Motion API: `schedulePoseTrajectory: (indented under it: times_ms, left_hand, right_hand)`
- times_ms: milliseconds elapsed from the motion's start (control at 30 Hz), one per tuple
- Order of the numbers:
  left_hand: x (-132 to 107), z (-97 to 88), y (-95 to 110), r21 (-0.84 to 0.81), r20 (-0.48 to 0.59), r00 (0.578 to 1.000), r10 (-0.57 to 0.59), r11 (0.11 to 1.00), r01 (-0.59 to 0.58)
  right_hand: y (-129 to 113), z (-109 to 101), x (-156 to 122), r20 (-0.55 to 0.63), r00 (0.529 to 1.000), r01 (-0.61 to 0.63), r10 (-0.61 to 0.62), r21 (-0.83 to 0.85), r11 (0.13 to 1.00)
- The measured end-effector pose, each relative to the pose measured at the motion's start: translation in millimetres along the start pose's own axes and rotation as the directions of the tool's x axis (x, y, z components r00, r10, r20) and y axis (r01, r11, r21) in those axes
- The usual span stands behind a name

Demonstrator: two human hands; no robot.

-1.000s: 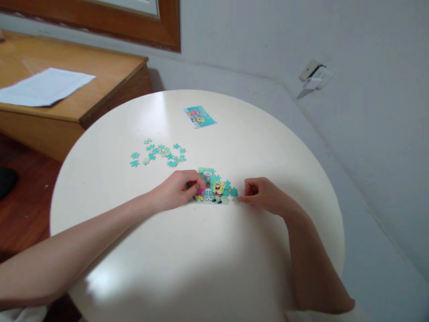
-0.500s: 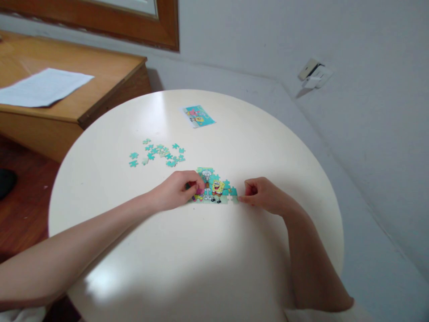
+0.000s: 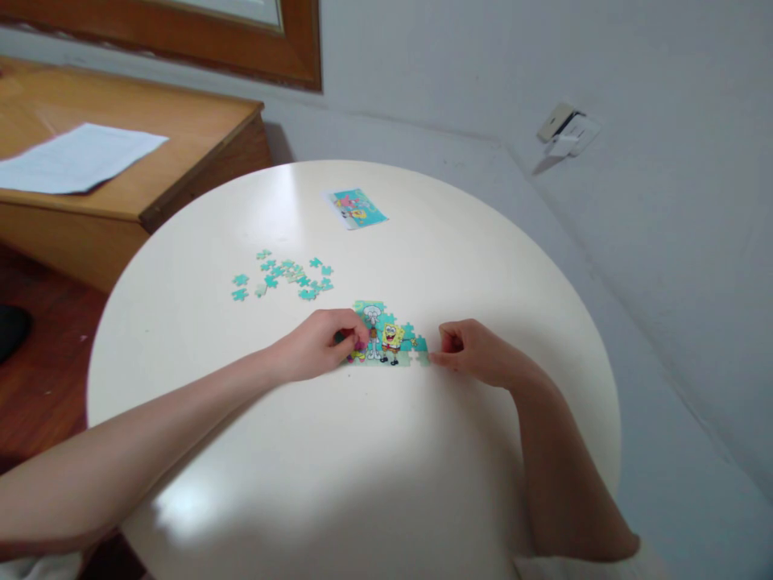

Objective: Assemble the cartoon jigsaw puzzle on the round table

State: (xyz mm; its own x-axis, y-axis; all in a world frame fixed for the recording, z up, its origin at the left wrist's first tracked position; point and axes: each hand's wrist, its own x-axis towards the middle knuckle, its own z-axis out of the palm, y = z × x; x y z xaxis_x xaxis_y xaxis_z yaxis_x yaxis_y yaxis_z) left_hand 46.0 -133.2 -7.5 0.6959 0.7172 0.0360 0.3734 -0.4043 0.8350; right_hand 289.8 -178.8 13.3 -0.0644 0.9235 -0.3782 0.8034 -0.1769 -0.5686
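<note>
A partly joined jigsaw puzzle [image 3: 373, 330] with cartoon figures on a green-blue background lies flat on the round white table [image 3: 338, 467]. My left hand [image 3: 326, 342] is closed, its curled fingers pressed on the puzzle's left part and hiding some of it. On the other side, my right hand [image 3: 474, 350] is also closed, thumb and finger at a pale green puzzle piece [image 3: 422, 358] on the lower right edge. A small light gap shows just left of that piece. Whether it is fully joined, I cannot tell.
Several loose puzzle pieces [image 3: 290, 272] lie scattered behind my left hand. Farther back is a small picture card [image 3: 358, 209] with the cartoon figures. A wooden desk [image 3: 199, 121] with a paper sheet [image 3: 84, 159] stands left; a wall socket [image 3: 568, 130] is at right.
</note>
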Motion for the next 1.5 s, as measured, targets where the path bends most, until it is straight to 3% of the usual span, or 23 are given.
schedulePoseTrajectory:
  times_ms: [200, 400, 567, 633, 733, 867, 1000, 1233, 1500]
  left_hand:
    - [0, -0.1, 2, -0.002, 0.003, 1.0, -0.015, 1.0, 0.015]
    - [0, 0.1, 2, -0.01, 0.004, 1.0, -0.019, 1.0, 0.019]
    - [0, 0.5, 1, -0.017, -0.003, 1.0, -0.018, 1.0, 0.018]
    - [0, 0.5, 1, -0.033, -0.014, 1.0, -0.009, 0.999, 0.009]
    - [0, -0.2, 0, -0.071, -0.044, 0.999, -0.009, 0.997, 0.006]
    - [0, -2.0, 2, -0.115, -0.082, 0.996, -0.018, 0.993, 0.009]
    - [1, -2.7, 2, -0.112, -0.124, 0.992, 0.009, 0.993, -0.023]
    - [2, -1.9, 1, -0.105, -0.176, 0.984, 0.006, 0.994, -0.025]
    - [1, 2.5, 0, -0.093, -0.151, 0.988, 0.03, 0.995, -0.045]
  right_hand:
    - [0, 0, -1, 0.012, 0.998, 0.057, -0.056, -0.062, 0.996]
    - [-2, 0, -5, 0.096, 0.986, 0.148, -0.137, -0.123, 0.981]
    - [-3, -4, -6, 0.124, 0.974, 0.195, -0.192, -0.016, 0.981]
    - [0, -4, -4, 0.068, 0.974, 0.21, -0.216, 0.076, 0.975]
    - [6, 0, 4, -0.166, 0.962, 0.247, -0.215, 0.207, 0.947]
    - [15, 6, 15, -0.435, 0.89, 0.298, -0.134, 0.335, 0.894]
    - [18, 11, 21, -0.597, 0.798, 0.401, -0.083, 0.423, 0.812]
    - [22, 13, 26, -0.688, 0.726, 0.414, 0.018, 0.458, 0.787]
    - [22, 14, 25, -0.711, 0.7, 0.354, 0.06, 0.419, 0.836]
